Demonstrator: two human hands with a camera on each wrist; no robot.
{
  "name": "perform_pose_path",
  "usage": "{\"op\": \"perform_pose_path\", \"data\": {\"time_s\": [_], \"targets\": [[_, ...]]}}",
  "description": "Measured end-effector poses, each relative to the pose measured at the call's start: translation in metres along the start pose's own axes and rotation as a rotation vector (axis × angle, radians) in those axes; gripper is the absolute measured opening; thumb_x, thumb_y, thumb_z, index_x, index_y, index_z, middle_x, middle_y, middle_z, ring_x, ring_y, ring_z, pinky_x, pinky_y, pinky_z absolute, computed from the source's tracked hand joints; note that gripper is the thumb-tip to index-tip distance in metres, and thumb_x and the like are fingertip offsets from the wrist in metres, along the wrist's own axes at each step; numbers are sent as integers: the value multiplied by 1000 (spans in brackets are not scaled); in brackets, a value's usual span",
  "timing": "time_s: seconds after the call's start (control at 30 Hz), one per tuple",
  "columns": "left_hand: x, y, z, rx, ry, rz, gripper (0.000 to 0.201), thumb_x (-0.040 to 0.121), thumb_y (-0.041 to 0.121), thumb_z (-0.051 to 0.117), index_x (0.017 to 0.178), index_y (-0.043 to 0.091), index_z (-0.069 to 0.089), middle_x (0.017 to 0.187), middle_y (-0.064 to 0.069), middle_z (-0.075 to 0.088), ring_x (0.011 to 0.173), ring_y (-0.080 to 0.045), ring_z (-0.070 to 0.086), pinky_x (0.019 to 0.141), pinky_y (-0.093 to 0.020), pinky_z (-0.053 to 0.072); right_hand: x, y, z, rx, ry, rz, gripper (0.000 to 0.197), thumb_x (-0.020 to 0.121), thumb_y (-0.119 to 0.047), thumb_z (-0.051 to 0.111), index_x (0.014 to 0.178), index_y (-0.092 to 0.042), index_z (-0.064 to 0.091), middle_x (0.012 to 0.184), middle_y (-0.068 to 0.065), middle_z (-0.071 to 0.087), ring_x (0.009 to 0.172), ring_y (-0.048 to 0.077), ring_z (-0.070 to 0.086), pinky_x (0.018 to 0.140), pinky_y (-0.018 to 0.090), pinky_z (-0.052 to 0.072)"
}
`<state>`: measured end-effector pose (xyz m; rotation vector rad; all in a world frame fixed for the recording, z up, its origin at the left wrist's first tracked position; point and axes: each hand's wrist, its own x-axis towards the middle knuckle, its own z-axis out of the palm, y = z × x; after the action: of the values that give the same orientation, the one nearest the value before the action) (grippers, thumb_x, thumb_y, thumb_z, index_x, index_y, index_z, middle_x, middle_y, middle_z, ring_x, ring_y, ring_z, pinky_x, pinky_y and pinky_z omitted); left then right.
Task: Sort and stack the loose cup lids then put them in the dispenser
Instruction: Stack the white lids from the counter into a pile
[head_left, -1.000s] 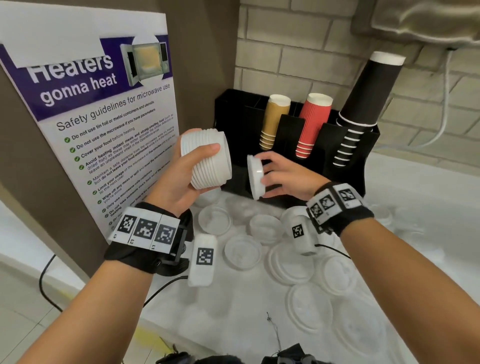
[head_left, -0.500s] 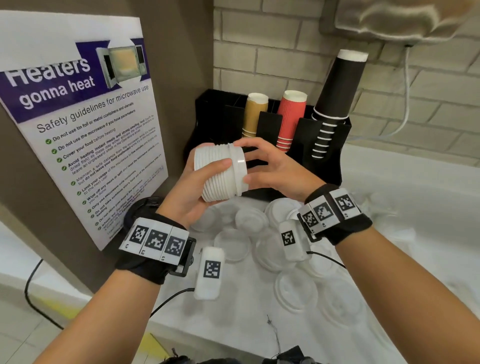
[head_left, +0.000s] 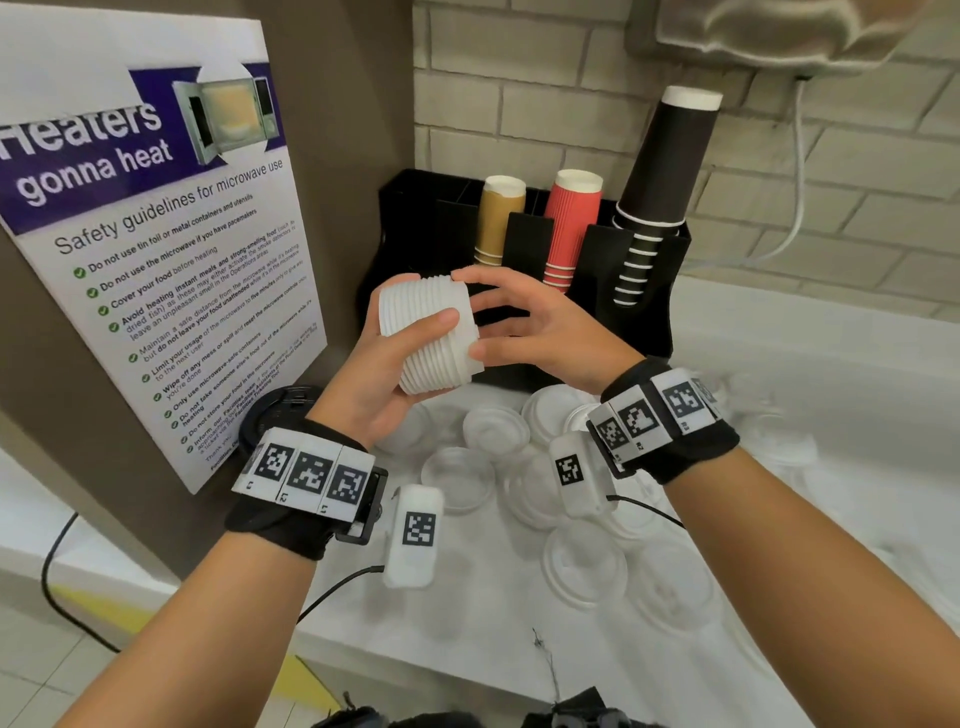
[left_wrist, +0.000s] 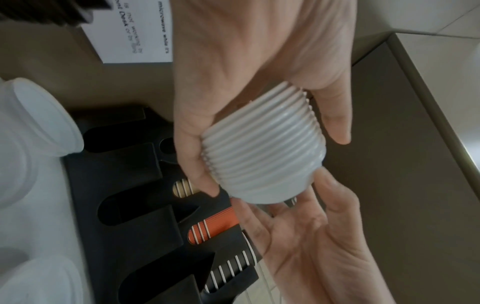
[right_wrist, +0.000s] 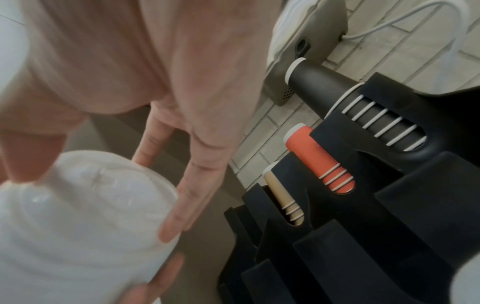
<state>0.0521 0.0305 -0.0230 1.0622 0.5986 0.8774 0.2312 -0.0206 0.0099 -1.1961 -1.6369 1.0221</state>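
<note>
Hands are seen at the middle of the head view: the left hand (head_left: 387, 364) is curled round a stack of white lids (head_left: 428, 335), held on its side above the desk (head_left: 519, 649), while the right hand (head_left: 540, 327) is spread with straight fingers, its fingertips touching the stack's open end. Part of the sorting is judged done, since many lids are nested in the stack. Much is left: loose lids (head_left: 582, 571) lie scattered on the desk below, and nothing has yet been put into the black dispenser (head_left: 639, 291), where cup stacks stand behind the hands. Compared with a second ago, the single lid then pinched by the right hand has been pressed onto the stack, and the pinch has been released.
</note>
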Motion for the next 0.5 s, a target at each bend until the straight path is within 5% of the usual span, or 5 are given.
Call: {"op": "perform_pose_path", "data": {"time_s": [0.1,0.27,0.37,0.43,0.5], "targets": [[1,4,-2,31,0,27,78,70,22,70,139,30,33,144,-10,44,127,-34,51,88,-55,51,5,-5,4,-56,10,-24,63,81,-11,73,134,-30,46,119,-1,58,96,14,67,79,27,56],[0,10,-14,-7,12,68,76,64,23,75,130,29,39,144,-12,45,128,-34,50,78,-47,57,17,-8,7,-58,-15,-14,71,83,-14,71,142,-25,34,127,3,55,105,19,65,91,34,54],[-2,15,-24,-87,32,59,101,50,29,88,139,23,40,138,-10,52,124,-31,54,73,-40,58,31,-2,-1,43,-29,128,49,94,-25,56,139,-26,36,133,3,53,119,18,57,99,34,49],[-2,20,-29,-110,42,58,127,36,38,96,146,20,35,138,-11,53,123,-30,55,77,-40,58,40,8,-7,-265,-97,263,41,95,-35,53,133,-21,49,130,1,55,121,17,53,96,28,48],[-3,24,-33,-140,51,63,129,33,40,96,146,21,37,134,-9,57,120,-29,58,77,-40,58,47,29,-9,-747,-318,400,55,89,-44,60,136,-17,49,133,1,53,123,19,50,93,21,42]]}}
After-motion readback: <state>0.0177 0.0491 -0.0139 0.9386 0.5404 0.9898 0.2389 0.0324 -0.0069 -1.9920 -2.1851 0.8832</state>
